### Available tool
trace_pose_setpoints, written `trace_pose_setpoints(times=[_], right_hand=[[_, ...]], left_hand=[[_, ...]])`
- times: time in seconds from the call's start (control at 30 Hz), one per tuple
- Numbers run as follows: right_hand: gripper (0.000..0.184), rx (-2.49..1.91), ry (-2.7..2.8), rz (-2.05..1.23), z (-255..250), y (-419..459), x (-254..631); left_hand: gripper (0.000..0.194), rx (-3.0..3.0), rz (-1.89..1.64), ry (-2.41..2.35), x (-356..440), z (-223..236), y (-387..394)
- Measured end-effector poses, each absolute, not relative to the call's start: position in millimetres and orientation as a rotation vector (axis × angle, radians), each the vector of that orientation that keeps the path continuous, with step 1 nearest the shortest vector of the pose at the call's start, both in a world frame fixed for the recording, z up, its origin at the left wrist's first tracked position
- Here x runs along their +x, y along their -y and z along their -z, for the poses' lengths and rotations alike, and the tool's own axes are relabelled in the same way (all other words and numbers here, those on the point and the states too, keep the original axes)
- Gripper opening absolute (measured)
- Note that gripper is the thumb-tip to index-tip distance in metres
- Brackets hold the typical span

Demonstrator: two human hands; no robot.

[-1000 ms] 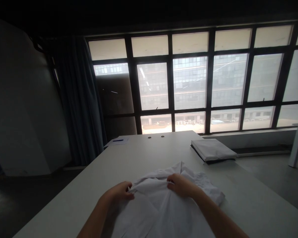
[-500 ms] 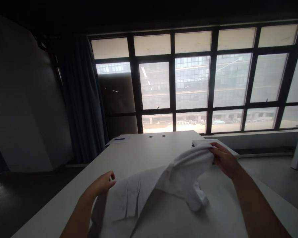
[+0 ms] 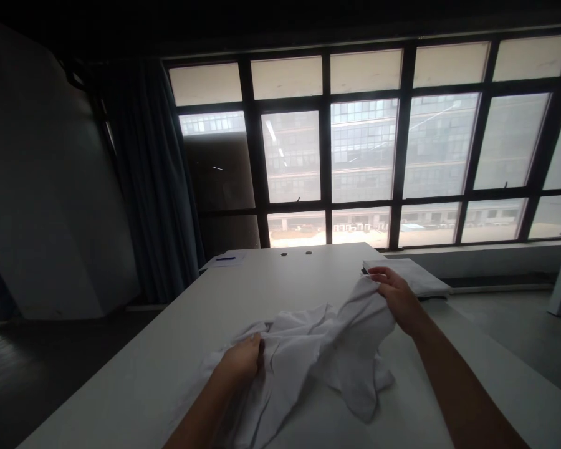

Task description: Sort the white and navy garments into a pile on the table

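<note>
Cloth (image 3: 303,352), white and rumpled, lay on the table (image 3: 144,374), one end raised. The right hand (image 3: 399,301) pinched that end between thumb and fingers, while the left hand (image 3: 241,360), nearly closed, gripped a lower fold.

Room to pass runs along the white tabletop (image 3: 262,280) between the rumpled white garment (image 3: 294,362) and the round grommets (image 3: 284,254). Just beyond the right hand (image 3: 395,298), the folded white fabric stack (image 3: 423,278) blocks the way.

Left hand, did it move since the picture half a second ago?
Yes, the left hand moved right, judged against the window frame.
</note>
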State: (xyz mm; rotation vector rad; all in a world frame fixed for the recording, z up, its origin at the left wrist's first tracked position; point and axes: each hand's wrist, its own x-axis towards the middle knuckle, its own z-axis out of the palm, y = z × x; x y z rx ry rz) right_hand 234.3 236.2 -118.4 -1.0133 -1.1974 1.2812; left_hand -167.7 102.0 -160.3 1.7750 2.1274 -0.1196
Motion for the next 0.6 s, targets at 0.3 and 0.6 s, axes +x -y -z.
trace_pose_setpoints(times=[0.3, 0.6], right_hand=[[0.054, -1.076, 0.690, -0.942, 142.3, -266.7, 265.7], [0.035, -1.166, 0.393, -0.546, 140.6, -271.3, 297.3]], left_hand=[[0.079, 1.820, 0.167, -2.024, -148.9, 158.8, -95.3], [0.054, 1.831, -0.065, -1.657, -160.9, 100.0, -105.9]])
